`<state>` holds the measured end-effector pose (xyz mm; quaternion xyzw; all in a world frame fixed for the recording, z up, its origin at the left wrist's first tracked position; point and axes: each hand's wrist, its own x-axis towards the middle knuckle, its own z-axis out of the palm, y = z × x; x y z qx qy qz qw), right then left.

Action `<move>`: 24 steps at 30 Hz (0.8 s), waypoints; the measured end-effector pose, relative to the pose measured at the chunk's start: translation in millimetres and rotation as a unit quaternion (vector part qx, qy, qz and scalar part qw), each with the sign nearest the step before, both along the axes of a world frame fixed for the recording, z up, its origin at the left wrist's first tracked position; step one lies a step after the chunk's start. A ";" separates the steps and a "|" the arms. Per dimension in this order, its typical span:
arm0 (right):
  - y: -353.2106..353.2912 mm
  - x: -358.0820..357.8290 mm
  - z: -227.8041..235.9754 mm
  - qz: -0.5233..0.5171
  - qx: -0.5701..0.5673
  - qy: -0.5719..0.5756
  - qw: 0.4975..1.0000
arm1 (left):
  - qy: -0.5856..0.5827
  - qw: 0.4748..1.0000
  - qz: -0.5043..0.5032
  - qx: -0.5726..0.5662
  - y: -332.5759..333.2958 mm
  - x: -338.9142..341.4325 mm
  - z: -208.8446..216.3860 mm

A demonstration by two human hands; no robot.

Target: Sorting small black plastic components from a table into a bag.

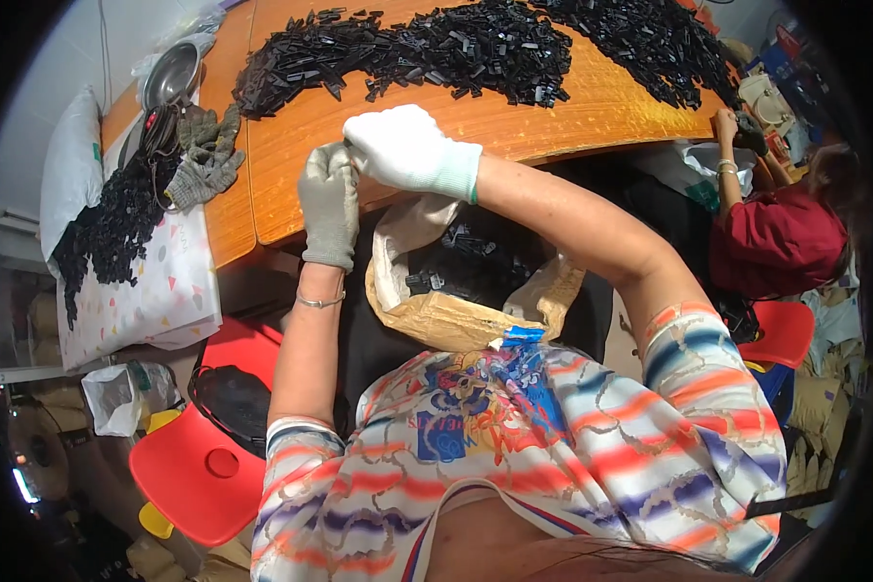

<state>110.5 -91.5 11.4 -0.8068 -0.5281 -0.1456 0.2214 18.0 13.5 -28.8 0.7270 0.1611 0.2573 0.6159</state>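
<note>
My left hand (329, 204), in a grey glove, is closed with its fingers pinched together at the table's front edge. Against it presses my right hand (400, 145), in a white glove, its fingers also closed. Whatever lies between the fingertips is hidden by the gloves. Just below the hands, a brown paper sack (427, 320) with a rolled-down rim sits open on my lap. Inside it are small black plastic pieces (475, 257). Beyond my hands, a long heap of similar black plastic pieces (427, 53) spreads over the orange wooden table (291, 175).
Grey knit gloves (204, 155) lie at the table's left, near a metal bowl (173, 76) and another black heap (116, 228). A red chair (199, 475) stands at lower left. At right, a person in a dark red top (781, 242) works at the table beside a further heap (650, 53).
</note>
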 end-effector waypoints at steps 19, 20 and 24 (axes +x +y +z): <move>-6.8 22.4 8.9 -0.109 -0.031 0.109 0.988 | 0.000 0.975 -0.097 -0.201 -4.1 17.3 21.3; -9.5 34.0 -0.6 -0.087 -0.004 0.131 0.988 | 0.002 0.964 -0.128 -0.235 -4.8 15.0 17.1; -25.4 45.6 -6.7 0.189 0.120 -0.115 0.968 | 0.042 0.927 -0.143 -0.343 -2.1 -0.5 -6.0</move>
